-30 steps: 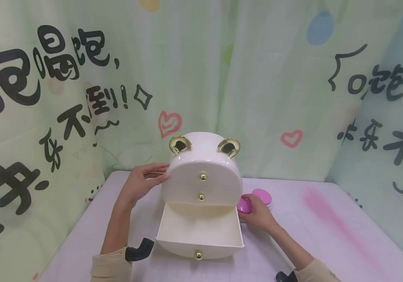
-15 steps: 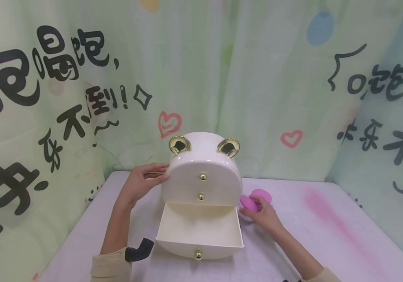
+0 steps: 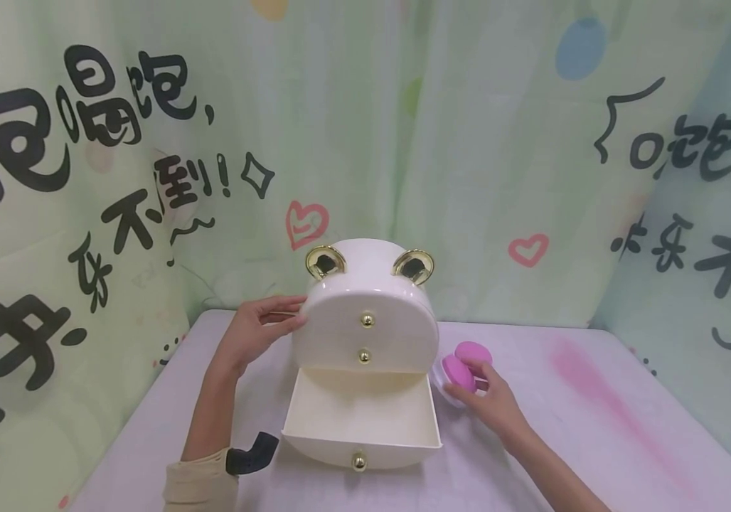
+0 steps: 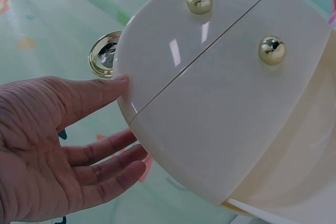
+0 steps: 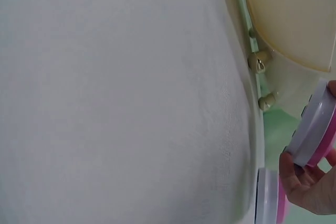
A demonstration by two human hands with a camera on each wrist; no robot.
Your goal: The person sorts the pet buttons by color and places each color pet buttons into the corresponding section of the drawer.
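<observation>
A white drawer box (image 3: 365, 302) with gold knobs stands on the table. Its lowest drawer (image 3: 365, 455) is pulled out toward me. My left hand (image 3: 259, 328) touches the box's left side; in the left wrist view the thumb (image 4: 100, 93) lies on the front edge, and the other fingers extend along the side. To the right of the box, my right hand (image 3: 496, 402) grips a round pink-and-white case (image 3: 458, 373), tilted, by its edges. Small dark feet show on the white underside of this case (image 5: 312, 124) in the right wrist view. A similar round case (image 3: 473, 351) sits just behind it.
Two gold-rimmed, eye-like ornaments (image 3: 325, 264) stick up from the box top. The table (image 3: 596, 412) has a white cover with a pink streak at the right. Printed curtains (image 3: 468, 142) enclose the back and sides.
My right hand has moved slightly right, away from the box, and the round case in it has tipped so its white underside faces the box. The left hand keeps its place.
</observation>
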